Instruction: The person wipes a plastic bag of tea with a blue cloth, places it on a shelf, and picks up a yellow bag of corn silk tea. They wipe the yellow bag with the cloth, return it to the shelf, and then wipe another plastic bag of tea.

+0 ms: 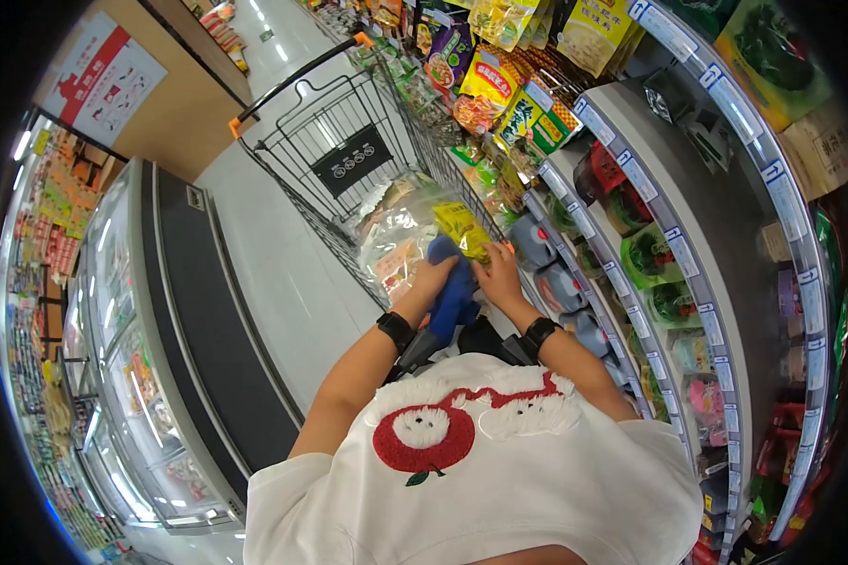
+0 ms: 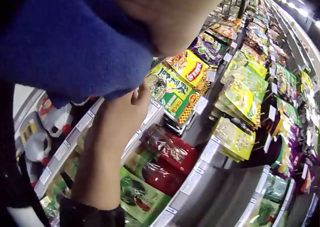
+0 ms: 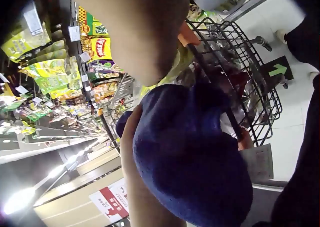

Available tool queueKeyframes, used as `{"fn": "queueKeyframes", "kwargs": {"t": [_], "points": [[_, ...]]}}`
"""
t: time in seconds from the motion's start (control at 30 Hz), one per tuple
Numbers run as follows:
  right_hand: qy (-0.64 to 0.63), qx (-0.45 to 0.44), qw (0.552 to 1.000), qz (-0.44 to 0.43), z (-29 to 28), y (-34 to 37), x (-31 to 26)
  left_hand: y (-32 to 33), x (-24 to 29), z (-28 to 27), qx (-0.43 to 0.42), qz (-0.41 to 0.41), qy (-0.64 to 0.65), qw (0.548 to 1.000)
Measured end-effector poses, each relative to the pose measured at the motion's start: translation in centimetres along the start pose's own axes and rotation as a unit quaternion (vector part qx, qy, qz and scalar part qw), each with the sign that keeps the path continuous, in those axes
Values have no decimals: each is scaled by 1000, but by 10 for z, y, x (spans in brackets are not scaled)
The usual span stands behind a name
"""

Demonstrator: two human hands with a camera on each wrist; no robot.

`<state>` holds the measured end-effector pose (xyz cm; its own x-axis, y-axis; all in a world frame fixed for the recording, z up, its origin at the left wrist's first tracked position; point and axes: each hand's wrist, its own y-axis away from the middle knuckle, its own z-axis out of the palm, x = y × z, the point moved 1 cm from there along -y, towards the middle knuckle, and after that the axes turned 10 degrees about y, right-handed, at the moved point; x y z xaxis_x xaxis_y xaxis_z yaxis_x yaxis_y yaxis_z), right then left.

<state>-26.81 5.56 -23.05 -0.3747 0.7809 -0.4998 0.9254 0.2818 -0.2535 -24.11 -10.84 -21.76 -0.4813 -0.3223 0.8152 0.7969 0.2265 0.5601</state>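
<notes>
Fabric (image 1: pixel 455 290), blue and bunched, just beyond the front of a white shirt (image 1: pixel 537 490) in the head view. Gripped by the curled fingers of the left hand (image 1: pixel 431 282); close on the right, with bent fingers, the right hand (image 1: pixel 499 273), impossible to tell whether gripping or only touching. Dark watches (image 1: pixel 396 329) at both wrists. Just beyond the hands, clear bags (image 1: pixel 396 235) beside a yellow packet (image 1: pixel 459 224); farther off, the black, orange-ended handle (image 1: pixel 299 82) of a wire shopping cart (image 1: pixel 351 160). To the right, shelves (image 1: pixel 725 226) bearing food packets; to the left, a glass-doored cabinet (image 1: pixel 132 405), with a red-and-white poster (image 1: pixel 111 80) farther away. In the left wrist view, the same blue fabric close up, with the fingers of the right hand at its edge, grip uncertain here too. Farther back, yellow-and-green packaging (image 2: pixel 172 99) and red-capped jugs (image 2: pixel 37 147). In the right wrist view, the fabric near and large, with a digit of the left hand along one side. Beyond, a wire basket (image 3: pixel 235 62), an orange fitting (image 3: pixel 188 35) and a dark floor sign with a green arrow (image 3: pixel 277 70).
</notes>
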Motion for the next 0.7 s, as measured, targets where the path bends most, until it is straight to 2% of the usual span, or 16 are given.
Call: {"fn": "queueKeyframes", "kwargs": {"t": [0.03,0.1,0.13,0.17,0.23,0.27,0.33,0.4,0.47,0.5,0.6,0.63,0.7], "points": [[-91,-36,994,41,-1,4,-1,7,4,-2,-41,-16,43,998],[-268,-107,949,125,-2,15,-2,26,14,-3,-119,-55,117,984],[-402,-154,887,166,-4,23,0,40,22,-3,-157,-77,147,974],[-526,-197,802,203,-6,33,4,55,29,-2,-195,-100,177,959],[-653,-237,657,292,-33,52,-19,86,37,5,-190,-72,166,965],[-672,-242,630,305,-36,67,-24,98,36,7,-188,-59,160,967],[-706,-247,575,330,-42,97,-28,112,27,8,-243,-24,91,965],[-728,-239,555,324,-45,128,-30,124,8,10,-296,3,9,955],[-729,-243,566,300,-56,152,-38,118,-24,14,-352,32,-89,931],[-746,-220,540,323,-62,162,-40,106,-54,13,-388,122,-128,905],[-741,-161,566,324,-88,185,-40,129,-56,32,-390,212,-260,857],[-745,-134,561,335,-93,195,-33,141,-49,44,-382,233,-272,852],[-744,-77,558,359,-98,217,-17,152,-51,64,-420,206,-265,843]]}}
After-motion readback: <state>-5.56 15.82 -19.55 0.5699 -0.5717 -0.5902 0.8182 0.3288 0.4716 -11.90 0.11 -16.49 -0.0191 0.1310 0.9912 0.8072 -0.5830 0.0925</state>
